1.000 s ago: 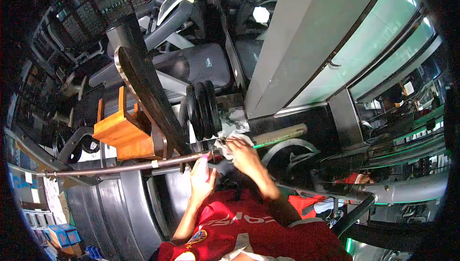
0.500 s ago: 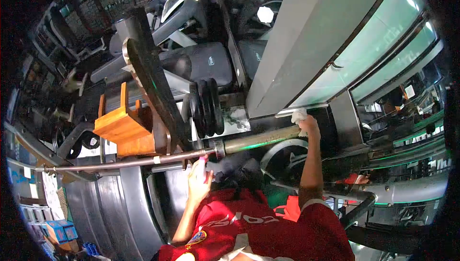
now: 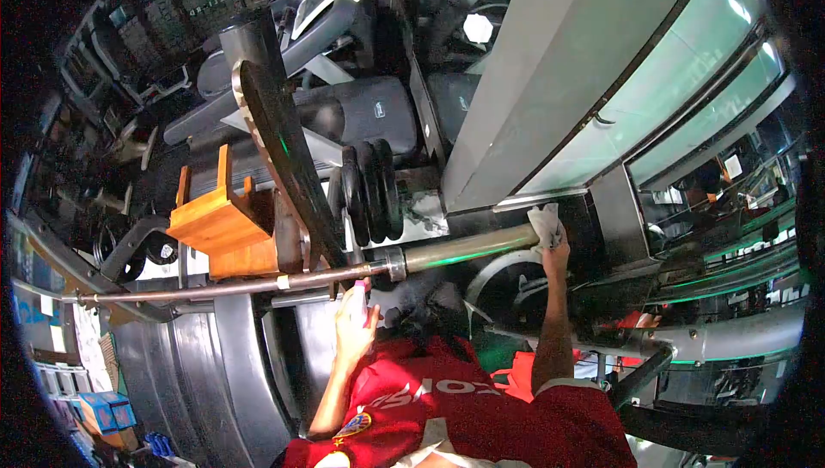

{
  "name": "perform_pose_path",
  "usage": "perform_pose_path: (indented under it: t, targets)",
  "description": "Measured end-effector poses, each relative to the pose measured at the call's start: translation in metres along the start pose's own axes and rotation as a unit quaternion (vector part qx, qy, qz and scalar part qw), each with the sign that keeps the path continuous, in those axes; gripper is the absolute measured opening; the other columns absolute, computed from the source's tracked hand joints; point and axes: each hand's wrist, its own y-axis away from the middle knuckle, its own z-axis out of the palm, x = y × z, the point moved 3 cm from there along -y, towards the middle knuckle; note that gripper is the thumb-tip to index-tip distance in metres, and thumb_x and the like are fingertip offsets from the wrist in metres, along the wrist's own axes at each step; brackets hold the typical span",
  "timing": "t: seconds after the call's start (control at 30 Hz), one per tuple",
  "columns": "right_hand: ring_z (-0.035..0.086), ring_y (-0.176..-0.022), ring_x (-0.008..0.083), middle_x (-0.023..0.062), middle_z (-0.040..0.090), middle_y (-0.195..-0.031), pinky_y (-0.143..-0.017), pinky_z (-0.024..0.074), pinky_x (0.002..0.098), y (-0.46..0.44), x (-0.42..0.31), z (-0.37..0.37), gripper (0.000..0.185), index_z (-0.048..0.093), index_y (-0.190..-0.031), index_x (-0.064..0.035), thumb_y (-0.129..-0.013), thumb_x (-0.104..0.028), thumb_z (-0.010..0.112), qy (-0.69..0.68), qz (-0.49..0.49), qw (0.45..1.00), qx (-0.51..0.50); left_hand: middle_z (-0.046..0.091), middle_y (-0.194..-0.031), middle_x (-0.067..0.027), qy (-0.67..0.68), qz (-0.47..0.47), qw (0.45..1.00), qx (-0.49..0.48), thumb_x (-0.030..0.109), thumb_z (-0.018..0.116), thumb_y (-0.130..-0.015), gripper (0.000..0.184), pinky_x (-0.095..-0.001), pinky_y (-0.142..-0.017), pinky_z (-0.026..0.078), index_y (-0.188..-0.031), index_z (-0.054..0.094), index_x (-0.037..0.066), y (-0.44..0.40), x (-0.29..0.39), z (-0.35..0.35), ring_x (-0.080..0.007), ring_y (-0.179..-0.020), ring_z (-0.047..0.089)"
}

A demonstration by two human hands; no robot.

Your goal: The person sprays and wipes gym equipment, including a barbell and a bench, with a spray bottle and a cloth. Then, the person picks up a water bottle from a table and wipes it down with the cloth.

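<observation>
A long barbell [image 3: 223, 290] lies across the view, with a thick metal sleeve [image 3: 468, 249] at its right end. My right hand [image 3: 556, 257] is closed on a crumpled white cloth [image 3: 546, 226], which lies against the outer end of the sleeve. Just below the bar, near the sleeve's collar [image 3: 396, 264], my left hand [image 3: 353, 330] grips a slim, pink-topped thing [image 3: 360, 289]; its kind is hard to make out. Whether that hand touches the bar is not clear.
A dark upright post [image 3: 279, 137] rises behind the bar, beside an orange-brown wooden stool [image 3: 225, 232]. Black weight plates [image 3: 369, 193] hang behind the sleeve. Farther back stands a treadmill [image 3: 369, 116]. A grey pillar [image 3: 524, 81] is at the right, with a metal frame tube [image 3: 739, 336] below.
My right hand has shifted slightly down and the cloth now shows more fully around the sleeve's end. My left hand stays near the collar, still gripping the pink-topped thing.
</observation>
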Motion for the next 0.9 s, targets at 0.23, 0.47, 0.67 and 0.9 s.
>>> perform_pose_path:
  t: [0.23, 0.47, 0.67, 0.9]
  targets:
    - [0.027, -0.134, 0.0409, 0.0255, 0.034, -0.142, -0.113, 0.0171, 0.0479, 0.055, -0.116, 0.063, 0.064, 0.041, -0.135, -0.0022, -0.072, 0.004, 0.052, 0.103, -0.063, 0.992, 0.037, 0.059, -0.113, -0.0181, -0.003, -0.010, 1.000, -0.014, -0.002, 0.065, -0.076, 0.050, -0.0346, -0.092, 0.045, -0.124, 0.051, -0.001, -0.004, 0.004, -0.001, -0.0308, -0.105, 0.058]
    - [0.037, -0.131, 0.0346, 0.0139, 0.043, -0.139, -0.110, 0.0276, 0.0466, 0.123, -0.239, 0.116, 0.044, 0.057, -0.111, -0.0028, -0.068, 0.008, 0.058, 0.066, -0.262, 0.941, -0.203, 0.060, -0.111, -0.0170, -0.011, 0.025, 0.999, -0.023, 0.001, 0.066, -0.078, 0.051, -0.0355, -0.091, 0.045, -0.126, 0.050, -0.001, -0.010, 0.012, 0.004, -0.0301, -0.104, 0.058]
    - [0.051, -0.111, 0.0353, 0.0205, 0.054, -0.120, -0.098, 0.0386, 0.0448, 0.041, -0.110, 0.038, 0.045, 0.049, -0.122, 0.0013, -0.077, 0.000, 0.054, 0.232, -0.118, 0.965, 0.019, 0.064, -0.097, -0.0116, 0.033, -0.040, 0.997, -0.058, 0.003, 0.066, -0.079, 0.047, -0.0350, -0.077, 0.049, -0.124, 0.053, 0.006, -0.003, 0.007, 0.004, -0.0250, -0.084, 0.062]
    - [0.051, -0.109, 0.0421, 0.0191, 0.051, -0.125, -0.089, 0.0433, 0.0469, 0.024, -0.095, 0.021, 0.039, 0.048, -0.117, -0.0009, -0.078, -0.001, 0.054, 0.226, -0.058, 0.971, 0.047, 0.061, -0.072, -0.0139, 0.052, -0.052, 0.989, -0.125, 0.024, 0.068, -0.082, 0.028, -0.0356, -0.065, 0.049, -0.101, 0.061, 0.006, 0.008, -0.007, 0.030, -0.0243, -0.065, 0.061]
